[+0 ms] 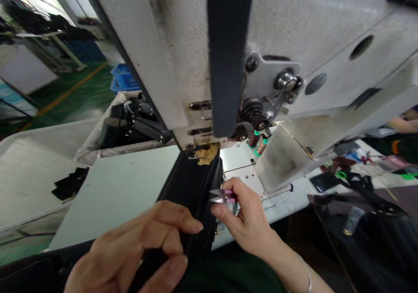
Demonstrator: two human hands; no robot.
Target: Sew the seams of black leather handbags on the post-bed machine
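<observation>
Thread snips (220,196) with pink on the grip are in my right hand (248,217), their blades parted and pointing left. They are beside a long black bag-like piece (184,177) that runs under the head of a sewing machine (186,58). My left hand (140,245) is over the near part of the black piece, its thumb and forefinger apart with nothing visible between them. Whether its lower fingers touch the piece is hidden. A yellowish, crumpled bit of material (206,153) shows near the needle area.
Two thread spools (254,139) stand behind the machine's bed. To the left, a cloth-lined bin holds black pieces (137,123), with blue crates (124,79) beyond. On the right are a phone (325,182), black straps and a dark bag (388,236). Another person's arm (403,124) appears at the right edge.
</observation>
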